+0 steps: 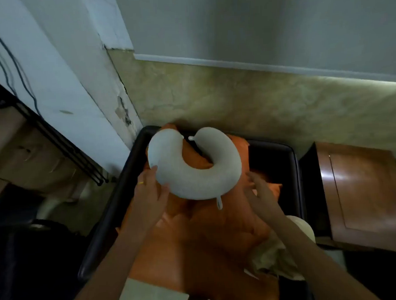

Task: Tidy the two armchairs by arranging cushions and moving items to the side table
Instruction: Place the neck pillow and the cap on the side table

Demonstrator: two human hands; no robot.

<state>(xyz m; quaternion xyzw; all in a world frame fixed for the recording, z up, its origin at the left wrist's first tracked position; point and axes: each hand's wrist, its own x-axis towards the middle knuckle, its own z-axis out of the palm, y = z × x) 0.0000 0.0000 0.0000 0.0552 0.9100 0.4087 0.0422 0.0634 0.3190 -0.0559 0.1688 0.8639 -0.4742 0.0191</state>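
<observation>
While the left hand [151, 191] grips the lower left curve of the grey neck pillow [193, 179], its thumb and fingers curl round the pillow's outer edge; the pillow sits over the orange cushions [196, 229] toward the back edge of the dark armchair [134, 166], its open ends pointing at the backrest; the right hand [260, 192] is spread, fingers straight, holding nothing, just beside the pillow's lower right curve; whether it touches is unclear; the wooden side table [364, 188] stands against the armchair's right edge.
</observation>
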